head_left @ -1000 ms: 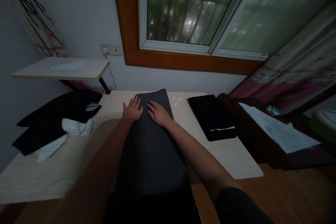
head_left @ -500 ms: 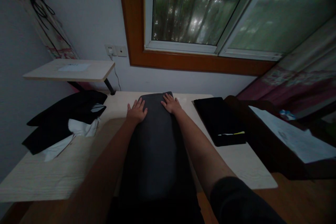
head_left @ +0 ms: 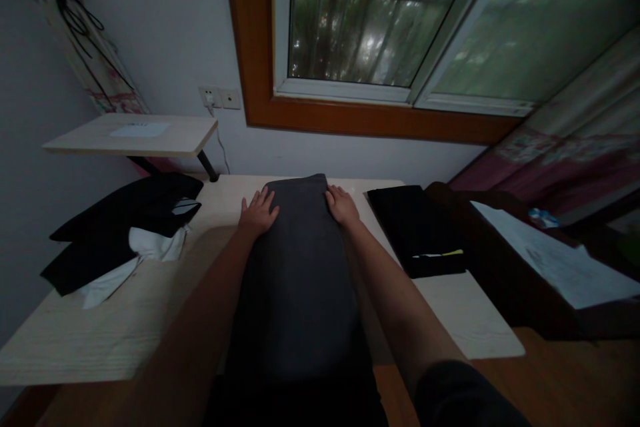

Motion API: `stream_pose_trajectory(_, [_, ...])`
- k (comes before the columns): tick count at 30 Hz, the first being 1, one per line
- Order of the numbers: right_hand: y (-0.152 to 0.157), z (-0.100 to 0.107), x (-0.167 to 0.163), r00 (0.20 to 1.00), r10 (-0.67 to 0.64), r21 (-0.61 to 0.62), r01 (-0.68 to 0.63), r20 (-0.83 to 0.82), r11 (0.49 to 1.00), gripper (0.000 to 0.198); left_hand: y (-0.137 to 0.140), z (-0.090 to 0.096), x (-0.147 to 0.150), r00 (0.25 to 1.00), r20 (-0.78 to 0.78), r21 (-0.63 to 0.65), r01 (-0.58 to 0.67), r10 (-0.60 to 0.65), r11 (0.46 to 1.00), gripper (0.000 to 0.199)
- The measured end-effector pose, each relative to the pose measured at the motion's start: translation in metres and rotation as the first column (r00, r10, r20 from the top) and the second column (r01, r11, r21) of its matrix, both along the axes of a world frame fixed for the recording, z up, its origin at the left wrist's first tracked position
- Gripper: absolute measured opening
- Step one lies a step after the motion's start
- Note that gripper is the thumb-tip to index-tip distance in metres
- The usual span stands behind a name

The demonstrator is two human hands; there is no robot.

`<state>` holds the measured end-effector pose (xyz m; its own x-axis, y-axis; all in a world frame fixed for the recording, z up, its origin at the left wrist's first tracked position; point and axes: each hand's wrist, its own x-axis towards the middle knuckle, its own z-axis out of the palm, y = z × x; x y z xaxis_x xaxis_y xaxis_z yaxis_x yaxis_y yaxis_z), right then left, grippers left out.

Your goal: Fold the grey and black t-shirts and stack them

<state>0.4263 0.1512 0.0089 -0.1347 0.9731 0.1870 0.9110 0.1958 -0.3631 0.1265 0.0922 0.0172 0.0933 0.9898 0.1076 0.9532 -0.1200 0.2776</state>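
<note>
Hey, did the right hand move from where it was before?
Yes. Judged against the brown window frame, the right hand moved right, to the right edge of the grey cloth.
</note>
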Motion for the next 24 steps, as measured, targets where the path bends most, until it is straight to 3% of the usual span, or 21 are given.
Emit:
stream_pose_trajectory(5, [-0.029,0.001,0.011,0.993,0.090,0.043,-0.087,-0.076,0.995,0.058,0.002,-0.003,-0.010,0.986,0.165,0.094,-0.026,0.011,0.995,0.070])
stream_pose_trajectory(12, [-0.061,0.003,0.019,0.981,0.153,0.058,-0.147,-0.121,0.987,0.056,-0.005,-0.009,-0.028,0.893,0.437,0.229,0.004,-0.107,0.973,0.065])
stream_pose_trajectory(24, [-0.107,0.004,0.024,0.975,0.216,0.048,-0.213,-0.056,0.976,0.053,-0.071,0.001,-0.044,0.876,0.444,0.209,0.104,-0.189,0.972,0.049])
